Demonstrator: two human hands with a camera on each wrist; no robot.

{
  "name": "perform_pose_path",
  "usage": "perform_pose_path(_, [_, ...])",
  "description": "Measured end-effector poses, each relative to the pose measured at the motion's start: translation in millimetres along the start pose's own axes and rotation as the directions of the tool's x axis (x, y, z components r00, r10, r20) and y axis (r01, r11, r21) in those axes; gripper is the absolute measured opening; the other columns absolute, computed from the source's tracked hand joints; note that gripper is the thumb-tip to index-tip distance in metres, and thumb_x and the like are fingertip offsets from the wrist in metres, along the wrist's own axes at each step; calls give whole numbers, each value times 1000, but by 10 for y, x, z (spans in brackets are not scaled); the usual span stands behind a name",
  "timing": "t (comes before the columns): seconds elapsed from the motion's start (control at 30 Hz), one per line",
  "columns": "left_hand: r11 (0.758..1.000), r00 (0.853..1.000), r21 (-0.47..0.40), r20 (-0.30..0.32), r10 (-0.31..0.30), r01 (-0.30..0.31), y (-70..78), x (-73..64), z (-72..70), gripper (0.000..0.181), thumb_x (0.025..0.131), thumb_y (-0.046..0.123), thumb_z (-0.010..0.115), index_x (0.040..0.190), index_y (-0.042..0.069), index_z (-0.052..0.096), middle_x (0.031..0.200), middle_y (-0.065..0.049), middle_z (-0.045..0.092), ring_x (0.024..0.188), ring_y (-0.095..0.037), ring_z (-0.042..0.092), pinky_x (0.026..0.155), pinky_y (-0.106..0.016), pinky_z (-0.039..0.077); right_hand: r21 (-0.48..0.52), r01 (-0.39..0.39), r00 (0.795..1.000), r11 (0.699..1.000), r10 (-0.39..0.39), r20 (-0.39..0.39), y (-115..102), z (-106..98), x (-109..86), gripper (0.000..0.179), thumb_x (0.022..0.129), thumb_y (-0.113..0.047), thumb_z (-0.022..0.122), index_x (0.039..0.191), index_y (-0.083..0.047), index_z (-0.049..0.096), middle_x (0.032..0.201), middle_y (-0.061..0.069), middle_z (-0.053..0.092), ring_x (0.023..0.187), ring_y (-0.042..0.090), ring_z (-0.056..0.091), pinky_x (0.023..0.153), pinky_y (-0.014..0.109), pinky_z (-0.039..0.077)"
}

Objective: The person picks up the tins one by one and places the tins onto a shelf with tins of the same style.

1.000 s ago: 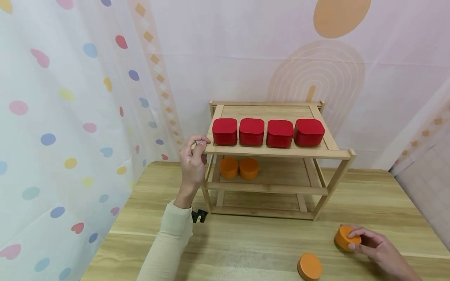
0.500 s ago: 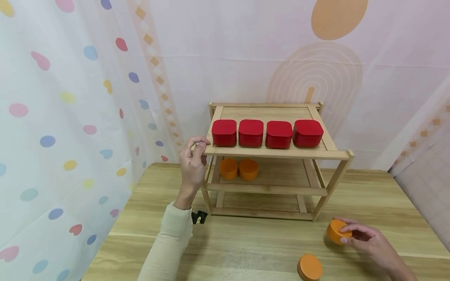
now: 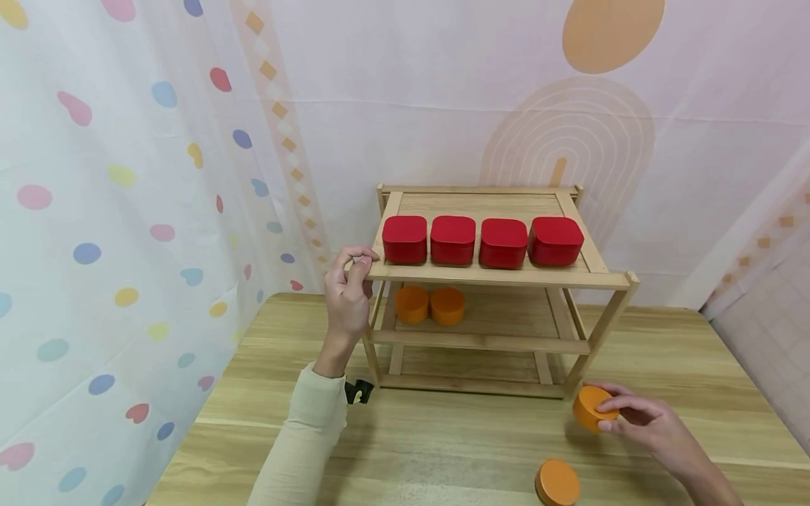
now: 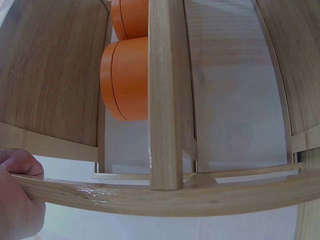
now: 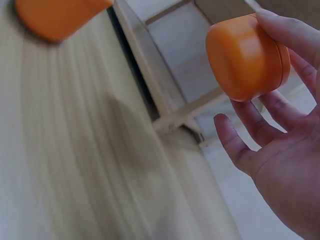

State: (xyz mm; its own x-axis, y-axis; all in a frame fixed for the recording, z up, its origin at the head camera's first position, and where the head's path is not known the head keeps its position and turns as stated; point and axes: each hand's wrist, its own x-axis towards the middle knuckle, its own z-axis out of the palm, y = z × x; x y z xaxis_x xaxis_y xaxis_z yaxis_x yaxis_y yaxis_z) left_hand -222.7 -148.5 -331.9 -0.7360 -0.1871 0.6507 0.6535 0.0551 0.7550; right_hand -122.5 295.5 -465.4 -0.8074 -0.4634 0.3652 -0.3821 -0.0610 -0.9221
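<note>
My right hand [image 3: 652, 425] pinches a round orange tin [image 3: 593, 408] between thumb and fingers, just in front of the shelf's right front leg. In the right wrist view this held tin [image 5: 245, 57] is raised over the table, its lid seam facing the palm. My left hand [image 3: 348, 295] grips the top left front corner of the wooden shelf rack [image 3: 493, 276]. Another orange tin [image 3: 557, 482] stands on the table nearer to me. Two more orange tins, a left one [image 3: 412, 304] and a right one [image 3: 447, 306], sit side by side on the middle tier.
Several red square tins [image 3: 453, 240] stand in a row along the top tier. The bottom tier [image 3: 468, 362] lies close above the wooden table [image 3: 443, 450]. A patterned curtain [image 3: 436, 105] hangs behind and to the left.
My right hand has lifted the orange tin off the table and carried it left and forward toward the rack. The left hand keeps its grip on the corner.
</note>
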Motion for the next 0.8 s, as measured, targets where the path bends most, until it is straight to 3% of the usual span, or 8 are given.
perform_pose_path(0.17, [1000,1000,-5,0,7,-7,-4,-1,5,24,100,10,43,93,-7,57,49,4,36,41,-9,30,40,-20,25,-28,10,1000,1000,-10,10,-54,57,81,40,84,26,53,110,1,70,140,-2,56,123,7,57,87,22,54])
perform_pose_path(0.43, [1000,1000,-9,-1,5,-5,2,-1,-3,24,100,10,42,94,-8,57,50,4,36,42,-9,30,40,-20,25,-36,92,994,995,-90,68,-114,144,243,41,82,28,54,109,1,70,140,2,55,126,10,55,94,21,50])
perform_pose_path(0.67, [1000,1000,-6,-5,14,-14,3,0,-2,24,100,10,42,94,-7,57,49,4,35,41,-9,30,39,-21,25,-23,84,993,996,-82,81,-136,196,327,41,81,27,56,107,-1,71,140,1,54,125,9,54,95,20,49])
perform_pose_path(0.8, [1000,1000,-11,0,18,-18,-1,5,0,24,100,10,42,94,-9,57,49,4,35,41,-10,29,39,-21,25,0,149,984,989,-148,102,-145,229,374,44,79,30,56,108,0,70,140,7,54,126,12,54,97,21,48])
